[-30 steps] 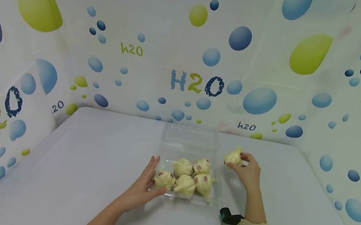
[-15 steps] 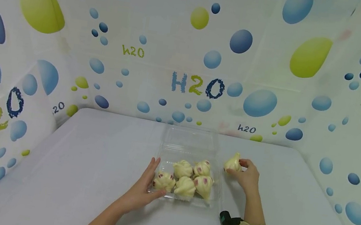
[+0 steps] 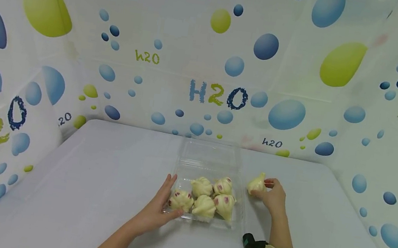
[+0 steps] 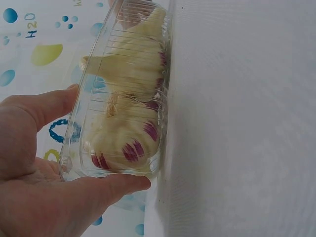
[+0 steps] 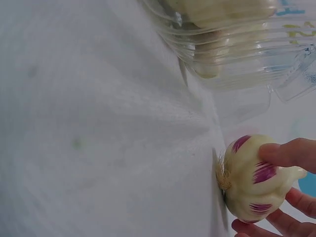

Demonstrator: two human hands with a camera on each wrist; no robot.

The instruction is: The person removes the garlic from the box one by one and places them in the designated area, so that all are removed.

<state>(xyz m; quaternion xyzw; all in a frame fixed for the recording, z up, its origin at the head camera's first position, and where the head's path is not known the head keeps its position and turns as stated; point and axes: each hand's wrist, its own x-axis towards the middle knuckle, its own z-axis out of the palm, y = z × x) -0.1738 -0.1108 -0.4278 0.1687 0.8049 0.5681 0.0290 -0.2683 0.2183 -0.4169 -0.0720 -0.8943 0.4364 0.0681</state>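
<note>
A clear plastic clamshell container (image 3: 200, 217) sits on the table with several cream garlic bulbs (image 3: 204, 205) inside, some with purple streaks. My left hand (image 3: 155, 211) rests at its front left corner, fingers straight along the left side and thumb along the front wall. In the left wrist view the thumb (image 4: 118, 190) touches the container's end. Right of the container, my right hand (image 3: 274, 196) holds another garlic bulb (image 3: 256, 184) between thumb and fingers. Its stem points up; in the right wrist view its roots (image 5: 223, 176) are at the table surface.
The container's lid (image 3: 210, 151) lies folded back behind it. White cloth covers the table (image 3: 112, 162). A curtain (image 3: 178, 52) printed with bubbles and H2O stands behind and at both sides. A black wrist mount (image 3: 253, 243) sits under my right wrist.
My right hand has lowered the garlic bulb toward the table, right of the container. The left hand and the container keep their places; the head view has tilted slightly.
</note>
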